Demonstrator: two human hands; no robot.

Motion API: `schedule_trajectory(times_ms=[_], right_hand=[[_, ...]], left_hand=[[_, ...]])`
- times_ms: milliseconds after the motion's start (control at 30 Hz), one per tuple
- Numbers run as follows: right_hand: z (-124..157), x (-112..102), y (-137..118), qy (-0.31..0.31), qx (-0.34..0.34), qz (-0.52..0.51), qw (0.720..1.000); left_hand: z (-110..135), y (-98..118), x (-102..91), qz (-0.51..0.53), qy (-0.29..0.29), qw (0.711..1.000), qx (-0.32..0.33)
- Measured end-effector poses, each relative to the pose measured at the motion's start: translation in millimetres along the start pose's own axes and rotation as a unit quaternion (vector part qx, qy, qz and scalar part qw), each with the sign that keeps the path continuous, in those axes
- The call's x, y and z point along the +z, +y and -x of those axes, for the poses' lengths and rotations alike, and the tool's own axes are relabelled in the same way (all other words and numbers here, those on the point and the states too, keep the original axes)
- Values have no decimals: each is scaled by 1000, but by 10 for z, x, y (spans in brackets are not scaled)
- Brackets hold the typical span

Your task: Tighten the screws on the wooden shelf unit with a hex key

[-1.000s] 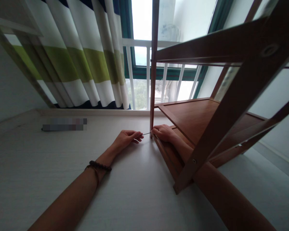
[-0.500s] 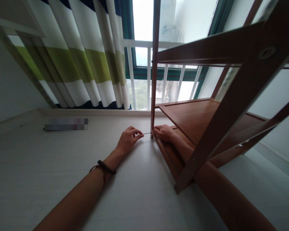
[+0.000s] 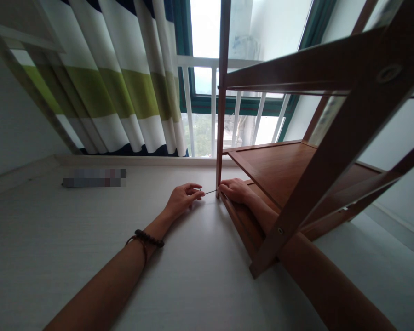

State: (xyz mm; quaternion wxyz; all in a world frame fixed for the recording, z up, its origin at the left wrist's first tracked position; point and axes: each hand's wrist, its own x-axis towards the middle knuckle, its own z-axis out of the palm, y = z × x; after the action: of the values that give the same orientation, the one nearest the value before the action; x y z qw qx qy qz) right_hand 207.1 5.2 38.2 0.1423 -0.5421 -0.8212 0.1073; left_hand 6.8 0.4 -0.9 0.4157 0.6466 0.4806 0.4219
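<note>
Brown wooden shelf unit (image 3: 274,168) stood on the pale floor (image 3: 179,289), right of centre, one slim post (image 3: 221,110) between the two hands. Left hand (image 3: 182,202), bracelet (image 3: 149,238) at wrist, held a thin metal rod (image 3: 210,192); its grip was lightly pinched, thumb against a finger, index a bit raised. Rod's far end met the foot of the post, so the fingertip hold probably let the rod be worked without jamming. Right hand (image 3: 236,189) reached in over the bottom shelf, fingers curled at the post's inner side, likely bracing it from behind; whether that grip was closed on anything, cannot tell. Versus half a second earlier: left hand a little lower and rolled, index lifted off the tighter pinch, rod sloping slightly more. Right hand and shelf unit looked unchanged.
</note>
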Motion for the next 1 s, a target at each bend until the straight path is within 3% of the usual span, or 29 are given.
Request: schedule_trajectory(times_ms=[400, 633, 733, 867, 1000], right_hand=[[17, -28, -24, -4, 8, 0, 1000], [11, -12, -7, -6, 2, 0, 1000], [8, -7, -2, -7, 1, -2, 1000], [-10, 9, 19, -3, -1, 2, 1000], [-22, 24, 39, -3, 0, 10, 1000]], left_hand=[[-35, -79, -54, -45, -78, 993, 70], [-15, -13, -88, -81, -116, 988, 56], [-26, -39, -58, -125, -86, 986, 69], [-46, -81, 19, -236, 26, 964, 117], [-29, -66, 46, -341, 87, 932, 83]])
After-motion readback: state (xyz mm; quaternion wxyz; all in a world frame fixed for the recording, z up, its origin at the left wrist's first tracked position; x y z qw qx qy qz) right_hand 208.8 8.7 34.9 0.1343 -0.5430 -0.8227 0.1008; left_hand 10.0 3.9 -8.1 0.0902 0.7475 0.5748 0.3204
